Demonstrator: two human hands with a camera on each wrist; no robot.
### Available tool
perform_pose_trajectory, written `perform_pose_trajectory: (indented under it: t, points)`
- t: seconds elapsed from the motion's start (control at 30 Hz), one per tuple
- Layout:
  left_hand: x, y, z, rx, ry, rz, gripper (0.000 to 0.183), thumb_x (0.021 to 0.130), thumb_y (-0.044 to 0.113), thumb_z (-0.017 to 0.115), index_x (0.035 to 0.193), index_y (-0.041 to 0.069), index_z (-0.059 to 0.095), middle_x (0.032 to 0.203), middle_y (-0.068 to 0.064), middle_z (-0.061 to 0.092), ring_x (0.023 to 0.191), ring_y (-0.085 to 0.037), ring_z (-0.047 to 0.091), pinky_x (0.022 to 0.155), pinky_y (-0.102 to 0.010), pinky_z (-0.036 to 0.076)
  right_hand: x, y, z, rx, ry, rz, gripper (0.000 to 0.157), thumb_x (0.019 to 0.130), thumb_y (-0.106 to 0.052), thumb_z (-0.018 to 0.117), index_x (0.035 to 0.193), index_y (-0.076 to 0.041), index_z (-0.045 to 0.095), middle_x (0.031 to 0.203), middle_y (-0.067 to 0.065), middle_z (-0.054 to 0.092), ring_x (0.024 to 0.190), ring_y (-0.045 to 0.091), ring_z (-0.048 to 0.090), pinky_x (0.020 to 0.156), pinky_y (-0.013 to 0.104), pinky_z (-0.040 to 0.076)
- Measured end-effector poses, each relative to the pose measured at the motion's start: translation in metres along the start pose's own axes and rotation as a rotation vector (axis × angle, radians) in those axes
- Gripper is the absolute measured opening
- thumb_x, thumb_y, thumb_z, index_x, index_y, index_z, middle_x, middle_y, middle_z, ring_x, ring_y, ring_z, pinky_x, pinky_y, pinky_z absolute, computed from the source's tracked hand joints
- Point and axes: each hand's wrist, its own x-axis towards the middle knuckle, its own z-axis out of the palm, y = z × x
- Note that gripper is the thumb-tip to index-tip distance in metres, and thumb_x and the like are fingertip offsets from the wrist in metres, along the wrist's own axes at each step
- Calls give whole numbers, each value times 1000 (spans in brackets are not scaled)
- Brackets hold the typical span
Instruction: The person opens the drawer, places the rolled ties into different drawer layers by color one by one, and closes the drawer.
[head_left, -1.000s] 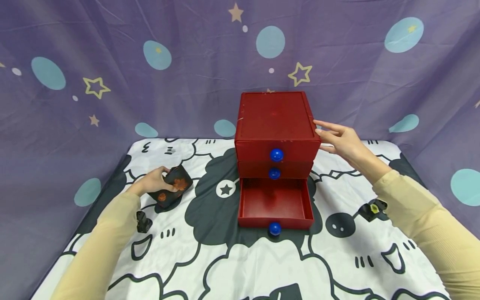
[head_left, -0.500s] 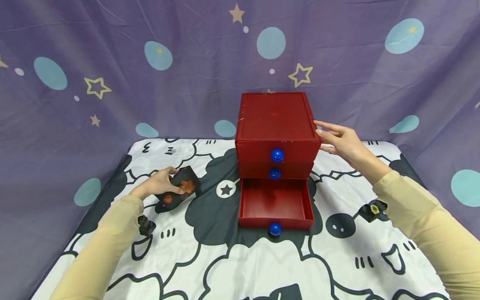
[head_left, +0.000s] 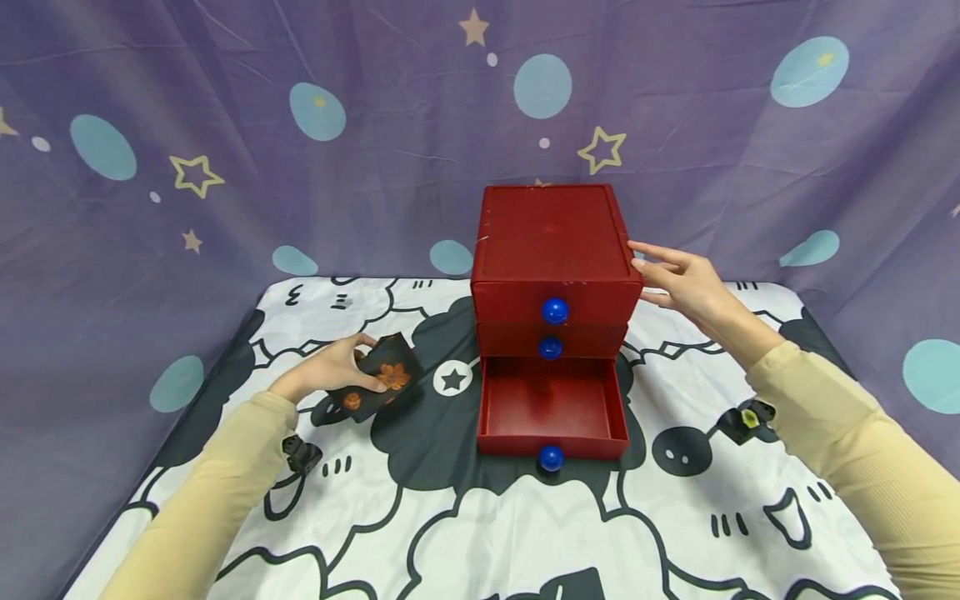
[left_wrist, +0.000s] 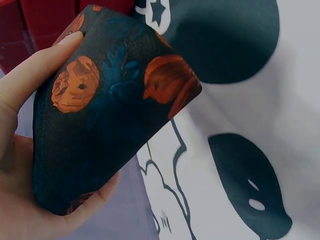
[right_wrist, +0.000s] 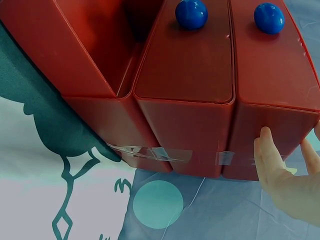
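Note:
My left hand (head_left: 335,367) grips a dark box-like case (head_left: 384,377) printed with orange flowers, thumb on one side and fingers on the other. In the left wrist view the case (left_wrist: 110,115) is tilted, above the cloth. A red drawer cabinet (head_left: 551,233) with blue round knobs stands at the back, right of the case. Its bottom drawer (head_left: 551,400) is pulled out and shows its red floor; the two above are closed. My right hand (head_left: 684,283) touches the cabinet's right side near the top, fingers extended. In the right wrist view, fingers (right_wrist: 269,150) lie against that side.
A white cloth (head_left: 360,517) with black cartoon drawings covers the table. A purple curtain (head_left: 405,192) with stars and blue ovals hangs close behind the cabinet. Clear tape (right_wrist: 175,155) runs along the cabinet's side. A small black device (head_left: 746,419) sits at the right wrist.
My left hand has moved right with the flowered case, towards the cabinet. My right hand and the drawers have stayed in place.

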Motion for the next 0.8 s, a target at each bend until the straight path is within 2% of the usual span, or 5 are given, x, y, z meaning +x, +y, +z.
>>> perform_pose_trajectory:
  t: [0.2,0.47,0.67,0.8]
  points:
    - [1,10,5,-5,-3,53,74,64,23,77,120,-8,40,93,-17,54,80,-23,51,69,-32,43,0,0,0,-9,0,2,57,82,-26,61,133,-8,40,104,-6,58,94,5,57,74,22,49]
    - [3,26,12,-81,-80,22,74,65,22,76,122,-4,38,90,-14,58,74,-18,56,66,-31,47,0,0,0,-9,-4,6,57,82,-26,61,133,-9,41,109,-4,56,94,5,57,74,22,49]
    - [3,37,17,-141,-118,38,70,65,19,77,120,-2,39,97,-17,61,84,-23,59,72,-35,48,1,-1,0,-12,-4,14,57,82,-26,61,133,-10,41,120,4,50,95,5,56,75,22,48]
    - [4,45,21,-110,-129,44,73,64,22,77,121,-2,38,104,-17,58,97,-27,54,78,-37,46,1,-1,0,-15,-4,21,58,82,-27,61,133,-11,40,123,6,48,96,5,56,75,22,48]
